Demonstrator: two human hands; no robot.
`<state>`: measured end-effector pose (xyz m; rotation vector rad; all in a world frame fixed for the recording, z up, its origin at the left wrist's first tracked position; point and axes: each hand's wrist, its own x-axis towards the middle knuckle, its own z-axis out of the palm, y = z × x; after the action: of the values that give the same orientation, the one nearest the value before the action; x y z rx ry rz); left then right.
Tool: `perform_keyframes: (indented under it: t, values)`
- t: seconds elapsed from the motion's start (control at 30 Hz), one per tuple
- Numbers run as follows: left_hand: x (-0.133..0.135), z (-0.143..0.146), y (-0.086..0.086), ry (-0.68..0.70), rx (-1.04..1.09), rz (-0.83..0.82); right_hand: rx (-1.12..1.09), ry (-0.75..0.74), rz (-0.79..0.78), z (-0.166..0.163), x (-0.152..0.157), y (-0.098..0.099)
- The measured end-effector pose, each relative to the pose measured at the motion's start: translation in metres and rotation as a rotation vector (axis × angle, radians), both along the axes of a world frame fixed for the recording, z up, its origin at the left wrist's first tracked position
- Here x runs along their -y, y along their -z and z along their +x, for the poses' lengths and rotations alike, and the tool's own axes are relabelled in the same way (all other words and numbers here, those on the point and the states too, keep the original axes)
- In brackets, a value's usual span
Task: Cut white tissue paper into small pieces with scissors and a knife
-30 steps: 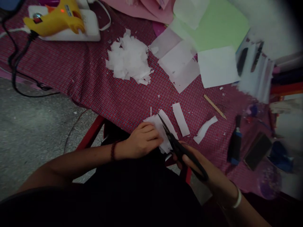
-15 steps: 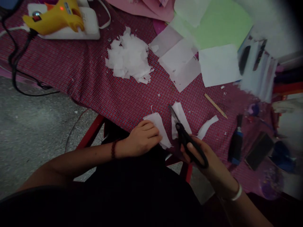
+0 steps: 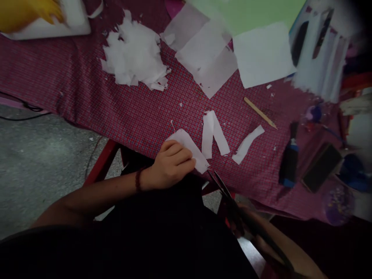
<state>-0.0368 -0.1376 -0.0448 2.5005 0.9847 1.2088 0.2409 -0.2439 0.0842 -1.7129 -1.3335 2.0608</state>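
My left hand (image 3: 174, 164) is closed on a white paper piece (image 3: 192, 149) at the table's near edge, its fingers curled over the left side. Lower right, my right hand (image 3: 255, 228) grips black-handled scissors (image 3: 229, 199); their blades are slightly parted and point up-left, close to the paper's lower corner but apart from it. Past the held paper lie two narrow paper strips (image 3: 207, 135) that meet at the top, and a curved paper strip (image 3: 248, 144) rests to their right.
A heap of white paper scraps (image 3: 135, 54) lies at upper left, beside a yellow glue gun (image 3: 29, 13) on a white power strip (image 3: 75, 19). White sheets (image 3: 263, 54), a pencil (image 3: 260, 112), a blue-black cutter (image 3: 289, 164) and a dark block (image 3: 322, 167) occupy the right.
My right hand has drawn the scissors down and right, away from the strips, and the blades have parted a little. My left hand stays on its paper. The view has shifted.
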Motion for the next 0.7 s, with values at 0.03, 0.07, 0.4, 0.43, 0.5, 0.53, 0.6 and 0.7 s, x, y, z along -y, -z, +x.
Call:
perform_keyframes:
  t: [0.03,0.07,0.4,0.43,0.5,0.53,0.6,0.7]
  values:
    - [0.001,0.001,0.0,0.01,-0.013,-0.003,-0.019,0.006,-0.017,0.002,0.004,0.011]
    - [0.001,0.002,0.0,0.022,-0.03,-0.01,-0.049,0.032,-0.036,0.005,0.007,0.022]
    - [0.006,-0.005,0.0,0.088,-0.075,-0.069,-0.19,0.106,-0.091,-0.007,-0.008,0.047]
    - [0.006,-0.006,0.001,0.09,-0.07,-0.064,-0.187,0.101,-0.092,-0.008,-0.01,0.048]
    - [0.006,-0.006,0.001,0.098,-0.064,-0.05,-0.174,0.097,-0.099,-0.011,-0.012,0.048]
    - [0.005,-0.006,0.001,0.103,-0.061,-0.045,-0.162,0.099,-0.102,-0.013,-0.013,0.048]
    - [0.004,-0.006,0.001,0.105,-0.058,-0.032,-0.131,0.114,-0.1,-0.015,-0.015,0.046]
    - [0.003,-0.006,0.0,0.096,-0.072,-0.02,-0.103,0.107,-0.105,-0.018,-0.018,0.044]
